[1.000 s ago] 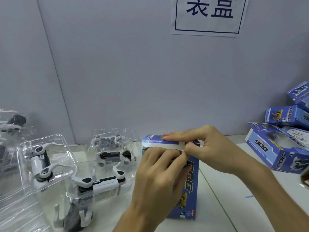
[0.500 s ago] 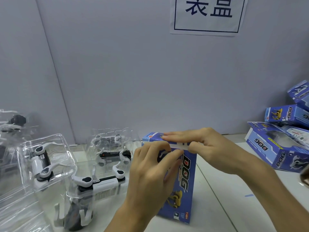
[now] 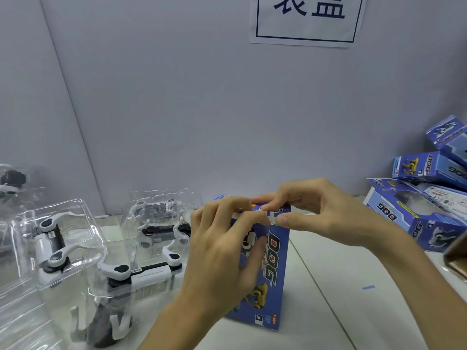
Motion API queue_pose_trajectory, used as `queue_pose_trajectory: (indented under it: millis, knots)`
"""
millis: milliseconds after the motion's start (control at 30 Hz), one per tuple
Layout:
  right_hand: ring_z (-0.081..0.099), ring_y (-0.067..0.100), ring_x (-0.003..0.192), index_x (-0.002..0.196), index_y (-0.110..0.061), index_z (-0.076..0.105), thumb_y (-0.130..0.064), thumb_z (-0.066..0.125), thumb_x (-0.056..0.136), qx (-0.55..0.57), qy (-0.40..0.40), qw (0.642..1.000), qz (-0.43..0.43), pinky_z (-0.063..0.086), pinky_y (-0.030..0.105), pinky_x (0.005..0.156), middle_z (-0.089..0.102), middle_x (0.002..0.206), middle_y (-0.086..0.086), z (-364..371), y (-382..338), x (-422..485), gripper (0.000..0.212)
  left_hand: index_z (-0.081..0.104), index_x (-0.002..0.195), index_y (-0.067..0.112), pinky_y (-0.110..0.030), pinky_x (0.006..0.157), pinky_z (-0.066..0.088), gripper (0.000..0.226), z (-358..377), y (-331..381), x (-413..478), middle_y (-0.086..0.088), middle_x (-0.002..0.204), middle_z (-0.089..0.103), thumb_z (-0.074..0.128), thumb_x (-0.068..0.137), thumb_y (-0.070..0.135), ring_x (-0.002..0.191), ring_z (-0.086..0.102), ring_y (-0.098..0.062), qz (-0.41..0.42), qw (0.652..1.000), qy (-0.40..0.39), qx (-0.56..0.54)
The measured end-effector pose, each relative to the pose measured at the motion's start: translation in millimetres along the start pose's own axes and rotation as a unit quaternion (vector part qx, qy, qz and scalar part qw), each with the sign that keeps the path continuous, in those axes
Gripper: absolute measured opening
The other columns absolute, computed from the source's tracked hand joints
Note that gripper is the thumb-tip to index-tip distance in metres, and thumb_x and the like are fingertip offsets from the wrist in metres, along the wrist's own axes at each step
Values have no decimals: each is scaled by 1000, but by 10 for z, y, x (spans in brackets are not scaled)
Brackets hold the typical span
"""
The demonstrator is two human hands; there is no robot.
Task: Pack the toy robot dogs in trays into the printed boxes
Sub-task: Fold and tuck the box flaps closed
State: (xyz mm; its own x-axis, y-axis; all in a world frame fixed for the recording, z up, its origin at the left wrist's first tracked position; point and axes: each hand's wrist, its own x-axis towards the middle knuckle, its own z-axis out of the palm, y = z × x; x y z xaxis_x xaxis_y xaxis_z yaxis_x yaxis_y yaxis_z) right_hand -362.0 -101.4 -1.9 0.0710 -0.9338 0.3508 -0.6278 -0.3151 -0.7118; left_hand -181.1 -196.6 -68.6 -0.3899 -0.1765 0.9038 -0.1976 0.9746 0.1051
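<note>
Now the blue printed box [image 3: 274, 274] stands upright on the white table [image 3: 353, 311], its top edge pinched by the right hand [image 3: 321, 210] while the left hand [image 3: 222, 251] curls its fingers on what seems the top flap, with trayed toy dogs [image 3: 141, 271] just left of it.

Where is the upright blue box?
Head view, centre: the blue box stands on the table, held by the left hand and right hand, trays to its left, stacked boxes far right.
</note>
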Motion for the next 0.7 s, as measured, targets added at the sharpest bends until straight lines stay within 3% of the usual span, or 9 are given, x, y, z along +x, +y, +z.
queue_pose_trajectory:
  millis: [100, 233, 400, 700]
  knots:
    - [62, 3, 118, 99, -28, 73, -24, 69, 88, -37, -27, 999, 3, 47, 15, 97, 69, 119, -23, -50, 8, -8, 13, 72, 98, 20, -36, 88, 36, 18, -23, -29, 3, 6, 111, 55, 64, 82, 25, 103, 51, -20, 8, 1000, -7, -6]
    - [50, 1, 133, 126, -22, 69, -21, 66, 92, 34, -96, 994, 37, 45, 15, 100, 62, 135, -18, -138, 21, -60, 34, 70, 95, 16, -37, 95, 38, 15, -48, -45, 8, 2, 111, 60, 66, 80, 16, 105, 53, -18, -3, 998, -25, -50]
    - [49, 2, 134, 127, -20, 70, -15, 67, 92, 25, -73, 997, 24, 41, 15, 105, 64, 134, -14, -130, 103, -42, 35, 69, 93, 13, -35, 110, 34, 17, -54, -71, 5, 4, 115, 65, 68, 77, 11, 114, 58, -11, 7, 995, -21, -95]
    - [52, 0, 131, 122, -25, 73, -23, 74, 87, 11, -73, 997, 31, 43, 17, 105, 65, 132, -16, -131, 111, -34, 35, 71, 89, 12, -40, 96, 44, 11, -51, -55, -7, 5, 108, 69, 65, 81, 17, 105, 62, -15, 9, 995, 8, -102]
